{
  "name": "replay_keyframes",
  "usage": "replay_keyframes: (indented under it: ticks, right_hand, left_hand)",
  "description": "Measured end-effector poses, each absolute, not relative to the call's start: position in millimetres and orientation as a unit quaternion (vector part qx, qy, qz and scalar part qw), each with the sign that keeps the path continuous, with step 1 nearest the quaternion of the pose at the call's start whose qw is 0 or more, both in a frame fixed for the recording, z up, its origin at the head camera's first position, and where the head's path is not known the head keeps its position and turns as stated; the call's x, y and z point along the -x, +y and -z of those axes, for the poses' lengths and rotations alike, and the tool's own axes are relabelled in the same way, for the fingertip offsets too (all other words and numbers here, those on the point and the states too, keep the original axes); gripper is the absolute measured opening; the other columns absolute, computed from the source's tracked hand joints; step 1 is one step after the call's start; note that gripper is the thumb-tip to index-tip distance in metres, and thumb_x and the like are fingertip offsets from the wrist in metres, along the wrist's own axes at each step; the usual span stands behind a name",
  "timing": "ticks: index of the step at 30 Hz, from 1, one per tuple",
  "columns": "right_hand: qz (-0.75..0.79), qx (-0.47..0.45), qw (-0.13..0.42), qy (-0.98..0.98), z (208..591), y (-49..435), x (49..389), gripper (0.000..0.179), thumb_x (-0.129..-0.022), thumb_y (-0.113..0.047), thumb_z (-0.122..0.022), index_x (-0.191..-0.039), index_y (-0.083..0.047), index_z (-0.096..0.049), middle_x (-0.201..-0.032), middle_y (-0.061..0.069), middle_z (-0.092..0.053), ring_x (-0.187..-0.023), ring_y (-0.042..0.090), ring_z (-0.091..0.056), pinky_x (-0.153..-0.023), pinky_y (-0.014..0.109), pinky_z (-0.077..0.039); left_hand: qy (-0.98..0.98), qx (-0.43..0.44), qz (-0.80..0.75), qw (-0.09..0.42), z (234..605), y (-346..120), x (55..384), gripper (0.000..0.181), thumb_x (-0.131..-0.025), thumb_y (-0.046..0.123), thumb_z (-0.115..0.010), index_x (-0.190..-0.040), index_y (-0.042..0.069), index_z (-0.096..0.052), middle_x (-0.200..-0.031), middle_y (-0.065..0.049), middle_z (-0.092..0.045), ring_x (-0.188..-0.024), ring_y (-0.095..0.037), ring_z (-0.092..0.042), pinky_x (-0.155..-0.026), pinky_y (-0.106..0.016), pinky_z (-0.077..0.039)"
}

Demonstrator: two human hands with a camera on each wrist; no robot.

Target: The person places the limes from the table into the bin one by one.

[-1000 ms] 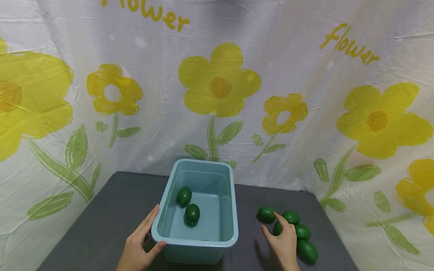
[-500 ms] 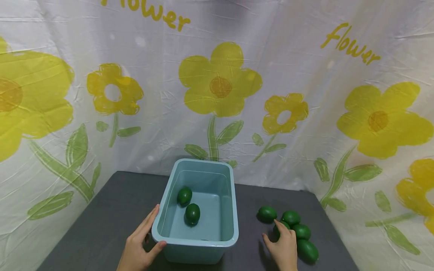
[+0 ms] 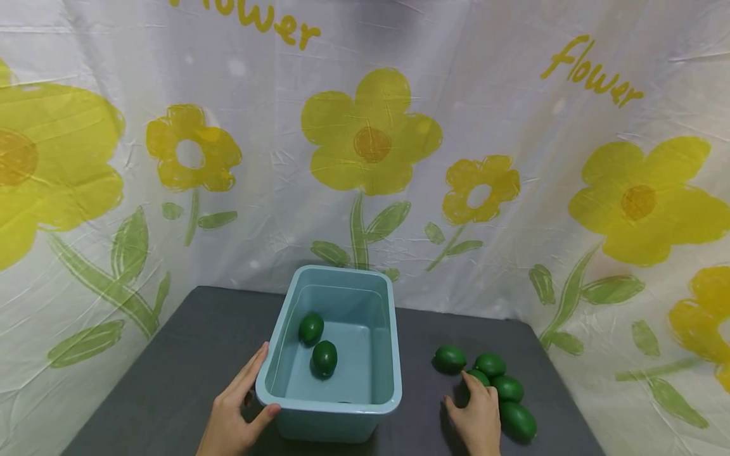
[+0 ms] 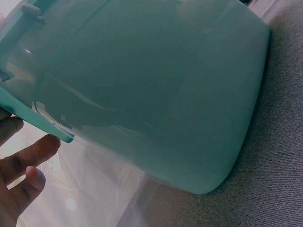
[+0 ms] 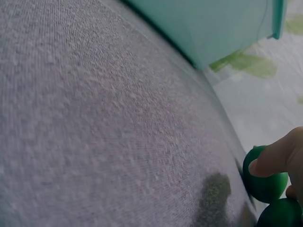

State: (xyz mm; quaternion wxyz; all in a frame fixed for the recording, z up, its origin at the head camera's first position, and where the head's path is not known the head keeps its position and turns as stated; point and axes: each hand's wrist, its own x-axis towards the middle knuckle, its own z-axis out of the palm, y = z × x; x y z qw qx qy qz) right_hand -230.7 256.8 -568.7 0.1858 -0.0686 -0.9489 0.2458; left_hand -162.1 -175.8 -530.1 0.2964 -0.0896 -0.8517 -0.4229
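Observation:
A light blue plastic bin [image 3: 327, 427] stands mid-table with two dark green limes in it, one lime [image 3: 310, 329] behind the other lime [image 3: 324, 358]. My left hand [image 3: 230, 411] rests at its front left corner, fingers along the left side and thumb at the front rim. Up close, the left wrist view shows spread fingertips right at the rim [image 4: 38, 120]. My right hand [image 3: 479, 418] is over a lime [image 3: 479, 376] on the table, index fingertip at its top and thumb held out to its left. In the right wrist view the thumb [image 5: 279, 156] overlaps a lime [image 5: 265, 184].
More limes surround the right hand: one lime [image 3: 450, 359] lies farther back left, others [image 3: 518, 421] to the right. A dark grey cloth [image 3: 171, 380] covers the table. White curtains with yellow flowers [image 3: 371, 142] hang behind and at both sides.
The right hand has drawn back slightly from the far left lime to the lime nearer me, and its thumb has come in a little. The left hand and bin stay in place.

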Motion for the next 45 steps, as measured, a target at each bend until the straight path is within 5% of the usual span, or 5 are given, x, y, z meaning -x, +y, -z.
replay_keyframes:
  ticks: [14, 33, 45]
  right_hand:
    - [-0.199, 0.087, 0.194, -0.957, 573.9, 272.6, 232.5, 0.074, -0.076, -0.004, -0.086, -0.142, 0.012, -0.058, -0.147, 0.031, -0.056, -0.104, 0.044, -0.051, -0.086, 0.058, -0.048]
    - [-0.180, 0.071, 0.281, -0.940, 581.0, 279.4, 232.9, 0.059, -0.074, 0.009, -0.074, -0.131, 0.018, -0.062, -0.133, 0.036, -0.062, -0.095, 0.049, -0.052, -0.084, 0.061, -0.046]
    - [-0.170, 0.066, 0.287, -0.940, 578.9, 281.0, 234.8, 0.060, -0.072, 0.016, -0.073, -0.132, 0.017, -0.063, -0.132, 0.035, -0.064, -0.094, 0.049, -0.053, -0.083, 0.059, -0.047]
  left_hand:
    - [-0.850, 0.088, 0.424, 0.299, 531.4, -176.1, 161.9, 0.091, -0.084, 0.023, -0.089, -0.163, 0.022, -0.045, -0.155, -0.013, -0.057, -0.088, -0.005, -0.053, -0.057, -0.024, -0.039]
    - [-0.849, 0.093, 0.421, 0.305, 531.0, -176.7, 162.5, 0.090, -0.084, 0.022, -0.089, -0.163, 0.022, -0.046, -0.156, -0.012, -0.056, -0.086, -0.003, -0.052, -0.057, -0.023, -0.039]
    - [-0.849, 0.095, 0.420, 0.306, 531.4, -176.7, 162.7, 0.092, -0.083, 0.021, -0.090, -0.163, 0.022, -0.046, -0.157, -0.009, -0.056, -0.088, -0.004, -0.053, -0.057, -0.022, -0.038]
